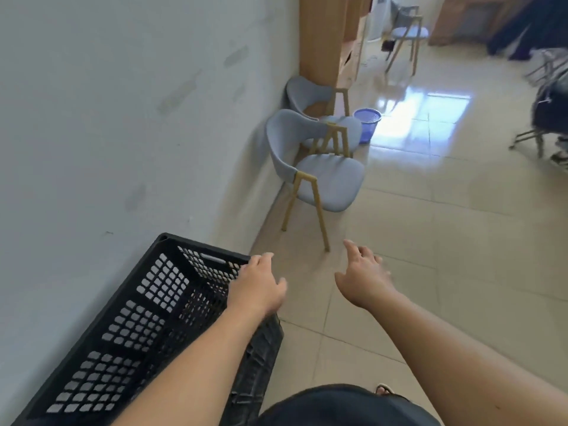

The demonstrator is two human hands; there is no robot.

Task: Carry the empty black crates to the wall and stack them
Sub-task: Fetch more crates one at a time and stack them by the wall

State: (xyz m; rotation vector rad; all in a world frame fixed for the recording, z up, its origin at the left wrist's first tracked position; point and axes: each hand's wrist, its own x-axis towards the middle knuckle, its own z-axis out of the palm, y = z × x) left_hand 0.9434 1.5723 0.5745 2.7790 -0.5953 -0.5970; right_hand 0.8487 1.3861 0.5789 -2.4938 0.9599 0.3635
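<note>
Our dark shirt [338, 407] is filling the bottom edge. We are seeing the black crate [129, 333] sitting beside the wall [107, 118] at left, our left hand [258, 287] resting loose-fingered on its right rim, our right hand [364, 275] hovering spread over the tiled floor [461, 241], grey chair [329, 179] standing beyond.

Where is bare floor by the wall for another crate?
Bare floor between the black crate and the nearest grey chair, along the wall; wider stretch right of the right hand. Crowded farther on: second chair and blue bin.
</note>
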